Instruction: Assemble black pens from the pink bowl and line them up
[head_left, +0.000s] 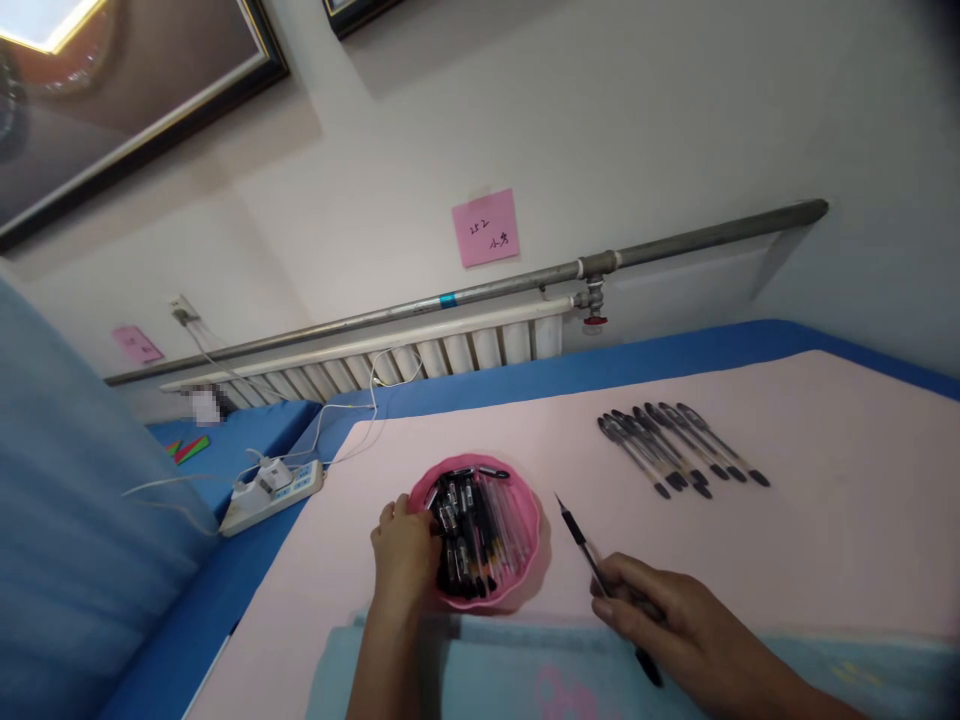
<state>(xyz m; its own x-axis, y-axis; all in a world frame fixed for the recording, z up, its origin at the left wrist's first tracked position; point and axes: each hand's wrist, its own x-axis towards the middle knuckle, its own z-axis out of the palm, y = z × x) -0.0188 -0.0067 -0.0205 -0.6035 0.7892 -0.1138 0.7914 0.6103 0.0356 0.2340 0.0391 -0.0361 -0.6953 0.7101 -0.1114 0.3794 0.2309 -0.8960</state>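
Observation:
My right hand [667, 620] is closed round a gel pen [575, 528] with a black grip and dark end. Its bare tip points up and to the left, above the table. My left hand [405, 550] is at the left rim of a pink round basket [534, 530], its fingers curled in among black pen parts [457, 525]. What those fingertips hold, if anything, is hidden. Inside the basket, clear pen barrels [506, 525] lie along the right side. A row of black-ended clear pens [675, 450] rests on the table to the right.
Pale pink cloth [840, 480] covers the blue table. A light blue towel [517, 665] lies at the near edge. To the left are a power strip [274, 497] with white cables and a blue curtain [67, 500]. A radiator [450, 355] and pipe run along the wall.

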